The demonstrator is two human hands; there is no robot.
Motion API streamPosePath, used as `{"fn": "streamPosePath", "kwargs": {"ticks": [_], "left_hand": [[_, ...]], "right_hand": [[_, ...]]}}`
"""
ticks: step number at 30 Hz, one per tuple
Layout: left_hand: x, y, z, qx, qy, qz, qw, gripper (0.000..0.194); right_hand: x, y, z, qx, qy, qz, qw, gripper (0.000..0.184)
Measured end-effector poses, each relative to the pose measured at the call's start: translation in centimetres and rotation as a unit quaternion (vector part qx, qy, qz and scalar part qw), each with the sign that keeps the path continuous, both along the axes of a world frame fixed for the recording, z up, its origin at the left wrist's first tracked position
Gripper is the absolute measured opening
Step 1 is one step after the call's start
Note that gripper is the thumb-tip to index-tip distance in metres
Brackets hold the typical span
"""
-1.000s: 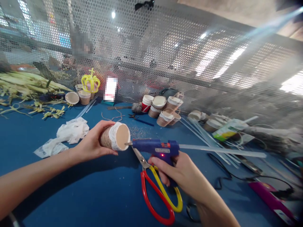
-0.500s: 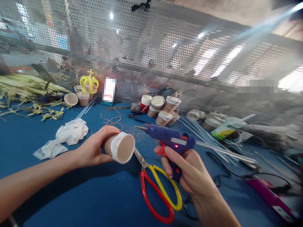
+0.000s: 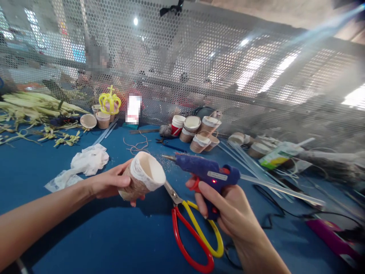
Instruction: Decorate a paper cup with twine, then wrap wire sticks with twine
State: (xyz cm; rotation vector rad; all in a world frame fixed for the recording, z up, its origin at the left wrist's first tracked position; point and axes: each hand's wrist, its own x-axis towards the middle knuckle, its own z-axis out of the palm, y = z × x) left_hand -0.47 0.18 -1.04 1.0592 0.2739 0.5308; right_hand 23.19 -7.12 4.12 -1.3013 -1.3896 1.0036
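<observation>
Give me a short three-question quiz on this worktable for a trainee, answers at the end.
1. True or false: the left hand holds a twine-wrapped cup tilted.

2. What does the right hand hold?
A) pliers
B) a hot glue gun
C) a ball of yarn

3. Fill in: the scissors have one yellow handle and one ____ handle.

Key: 1 true; 2 B; 3 red.
</observation>
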Motion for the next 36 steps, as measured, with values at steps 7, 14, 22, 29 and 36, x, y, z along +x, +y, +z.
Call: {"fn": "streamPosePath", "kwargs": {"ticks": [7,14,22,29,36], "left_hand": [[-0.2,0.1,-0.4,-0.073,0.031,-0.037,0.996,0.05],[-0.2,0.5,-1.5,-0.102,0.03,-0.076,0.991,0.07],[-0.3,0.4,-1.5,-0.106,0.043,-0.128,0.985,0.072],[-0.4,0.5,-1.3,-0.105,0.048,-0.116,0.987,0.071],[-0.3,0.6,-1.3,-0.132,0.035,-0.135,0.981,0.068]], "right_hand": [[0.0,-0.2,-0.2,-0.013,-0.069,-0.002,0.998,0.026],[-0.1,-0.2,-0.2,-0.03,-0.114,-0.003,0.993,0.024],[0.4,0.3,-0.1,-0.045,-0.129,0.026,0.99,0.027],[1.0,0.5,0.1,-0.067,-0.167,0.065,0.982,0.026],[1.0,0.4,0.1,-0.073,-0.181,0.067,0.978,0.026]]}}
